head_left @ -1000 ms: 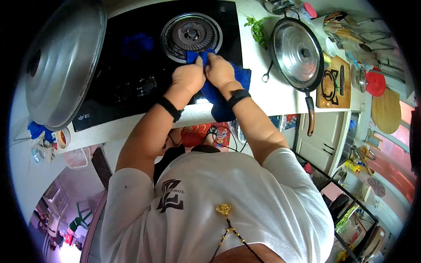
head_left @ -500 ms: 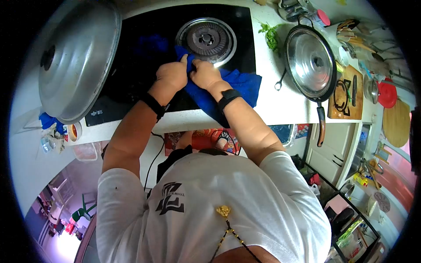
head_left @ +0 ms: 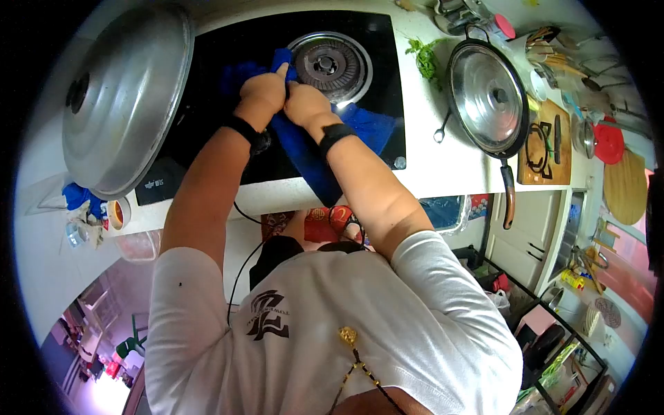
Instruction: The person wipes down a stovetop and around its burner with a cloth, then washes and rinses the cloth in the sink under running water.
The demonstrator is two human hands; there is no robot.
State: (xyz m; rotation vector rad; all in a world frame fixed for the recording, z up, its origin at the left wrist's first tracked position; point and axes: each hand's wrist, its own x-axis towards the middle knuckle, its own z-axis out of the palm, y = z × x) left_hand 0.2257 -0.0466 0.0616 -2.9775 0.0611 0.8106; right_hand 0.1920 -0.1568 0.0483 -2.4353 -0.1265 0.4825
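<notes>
Both of my hands grip a blue cloth [head_left: 304, 153] on the black glass cooktop [head_left: 232, 38]. My left hand [head_left: 263, 93] is closed on the cloth's bunched upper end, its thumb pointing away from me. Close beside it, my right hand [head_left: 306, 105] is closed on the same cloth. The rest of the cloth drapes under my right wrist toward the front edge of the cooktop. Just beyond my right hand sits the round burner [head_left: 330, 67] with its metal ring. How the fingertips meet the cloth is hidden.
A big metal lid [head_left: 128, 97] stands at the left of the cooktop. On the right are green herbs [head_left: 427, 59], a lidded frying pan [head_left: 487, 97] with its handle past the counter edge, and a wooden board [head_left: 546, 149] bearing a knife and a black ring-shaped stand.
Both hands have moved left and slightly away from me with the cloth. Its trailing part has slid left, uncovering the cooktop's front right corner.
</notes>
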